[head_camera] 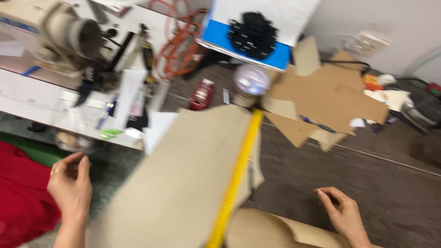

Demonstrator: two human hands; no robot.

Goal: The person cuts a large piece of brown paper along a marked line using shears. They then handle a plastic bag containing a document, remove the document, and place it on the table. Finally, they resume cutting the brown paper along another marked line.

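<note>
A large beige paper pattern piece point(183, 183) lies across the dark table in front of me, with a yellow ruler point(236, 174) along its right edge. My left hand point(71, 183) hovers left of the paper, fingers loosely curled, holding nothing I can see. My right hand point(342, 213) rests low on the right, fingers apart and empty, next to a curled roll of brown paper point(271, 232). The picture is blurred by motion.
A sewing machine point(69, 36) stands at top left on a white table. Brown cardboard cut-outs point(330, 98) lie at upper right, near a round tin point(250, 82), a red tape dispenser point(202, 94) and a blue and white box point(257, 27). Red cloth point(20, 193) lies at left.
</note>
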